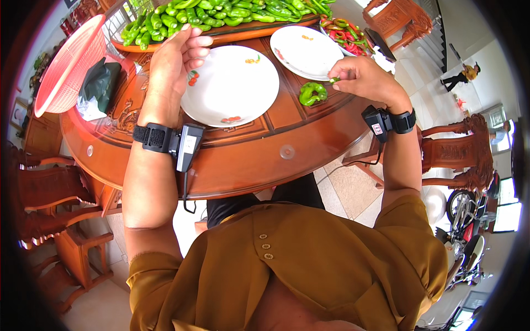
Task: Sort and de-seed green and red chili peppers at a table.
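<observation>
My right hand (362,80) pinches a small green pepper piece (334,80) between thumb and fingers, beside the rim of the farther white plate (308,53). Just left of that piece, a curled green pepper (313,94) lies on the wooden table. My left hand (179,56) is raised at the left rim of the nearer white plate (232,85), its fingers apart and slightly bent. No object shows in it. Its thumb tip is close to the heap of green peppers (232,12) on a long wooden-rimmed tray (256,32).
A bowl of red and green peppers (345,36) stands at the back right. At the left are a pink plastic basket (74,68), tilted up, and a dark plastic bag (99,85). Carved wooden chairs (455,151) flank the round table (248,165). Cables hang from both wrist devices.
</observation>
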A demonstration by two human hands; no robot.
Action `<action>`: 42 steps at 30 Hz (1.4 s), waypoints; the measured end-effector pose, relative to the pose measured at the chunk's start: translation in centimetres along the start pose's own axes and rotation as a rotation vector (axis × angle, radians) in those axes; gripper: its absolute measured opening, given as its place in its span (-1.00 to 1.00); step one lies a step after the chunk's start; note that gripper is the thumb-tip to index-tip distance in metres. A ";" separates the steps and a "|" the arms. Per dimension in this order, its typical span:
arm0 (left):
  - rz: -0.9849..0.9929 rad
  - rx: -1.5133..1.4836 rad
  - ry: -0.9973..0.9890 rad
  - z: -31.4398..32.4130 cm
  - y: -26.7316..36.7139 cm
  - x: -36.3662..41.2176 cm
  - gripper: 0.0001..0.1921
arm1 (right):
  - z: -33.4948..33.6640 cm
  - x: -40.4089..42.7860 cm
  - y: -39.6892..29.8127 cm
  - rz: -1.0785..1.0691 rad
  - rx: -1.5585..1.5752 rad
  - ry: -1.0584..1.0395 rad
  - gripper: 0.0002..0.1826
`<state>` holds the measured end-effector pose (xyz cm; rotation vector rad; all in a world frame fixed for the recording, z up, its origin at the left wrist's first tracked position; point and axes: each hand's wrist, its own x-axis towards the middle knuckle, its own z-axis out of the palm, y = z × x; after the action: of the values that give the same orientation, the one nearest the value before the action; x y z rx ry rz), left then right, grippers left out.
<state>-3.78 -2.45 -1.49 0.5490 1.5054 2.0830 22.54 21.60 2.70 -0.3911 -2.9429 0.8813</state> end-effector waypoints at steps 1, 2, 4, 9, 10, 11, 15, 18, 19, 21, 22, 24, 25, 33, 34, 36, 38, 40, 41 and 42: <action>-0.004 0.001 0.002 0.3 0.0 0.0 -0.74 | 0.0 -0.4 1.0 0.007 -0.001 0.011 -0.86; -0.015 0.010 -0.006 0.6 0.0 -0.2 -0.77 | -0.1 -0.8 2.1 0.049 -0.041 0.024 -0.85; -0.015 0.014 -0.012 0.5 -0.2 -0.2 -0.77 | -0.2 -1.2 1.9 0.087 -0.080 0.038 -0.85; -0.028 0.023 -0.007 0.6 -0.2 -0.2 -0.76 | 0.9 -2.2 1.8 0.050 -0.175 0.177 -0.81; -0.027 0.022 -0.009 0.6 -0.2 -0.2 -0.76 | 1.3 -2.3 2.1 0.051 -0.175 0.179 -0.81; -0.027 0.022 -0.011 0.7 -0.2 -0.2 -0.76 | 1.8 -2.3 2.3 0.011 -0.067 0.181 -0.79; -0.026 0.018 -0.017 0.5 -0.3 -0.1 -0.76 | 3.2 -2.1 0.3 -0.065 -0.020 0.217 -0.75; -0.027 0.003 -0.021 0.4 -0.2 -0.1 -0.75 | 3.8 -2.0 -1.0 -0.094 -0.152 0.265 -0.75; -0.026 0.001 -0.020 0.4 -0.2 -0.1 -0.75 | 3.9 -2.1 -1.2 -0.086 -0.183 0.275 -0.75; -0.028 -0.002 -0.028 0.5 -0.1 -0.2 -0.75 | 4.3 -2.1 -1.3 -0.109 -0.201 0.294 -0.75; -0.026 -0.003 -0.026 0.6 0.0 -0.3 -0.75 | 4.6 -2.1 -1.4 -0.130 -0.215 0.315 -0.74; -0.023 0.009 -0.021 0.7 0.2 -0.5 -0.75 | 5.0 -2.1 -1.6 -0.145 -0.267 0.330 -0.74; -0.021 0.007 -0.018 0.7 0.2 -0.6 -0.75 | 5.2 -2.1 -1.8 -0.157 -0.317 0.346 -0.74; -0.018 0.012 -0.027 1.1 0.3 -1.0 -0.74 | 5.9 -2.2 -1.7 -0.205 -0.441 0.410 -0.76; -0.016 0.011 -0.026 1.1 0.3 -0.9 -0.74 | 5.9 -2.1 -1.7 -0.209 -0.439 0.417 -0.78; -0.007 -0.007 -0.030 1.1 0.2 -0.8 -0.75 | 5.7 -2.2 -2.2 -0.190 -0.368 0.406 -0.81; -0.006 -0.011 -0.030 1.1 0.3 -0.8 -0.75 | 5.3 -1.9 -2.4 -0.175 -0.297 0.393 -0.83; -0.005 -0.014 -0.029 1.3 0.4 -1.0 -0.76 | 4.6 -1.6 -2.4 -0.114 -0.088 0.347 -0.90; -0.011 -0.006 -0.040 1.3 0.4 -1.0 -0.75 | 4.1 -1.1 -2.4 -0.122 -0.090 0.346 -0.90; -0.015 0.002 -0.048 1.2 0.5 -1.0 -0.74 | 3.7 -0.4 -2.6 -0.096 0.153 0.302 -0.91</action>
<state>-2.30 -2.29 -0.68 0.5828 1.4802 2.0424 21.90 17.47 1.04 -0.3376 -2.5787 0.9352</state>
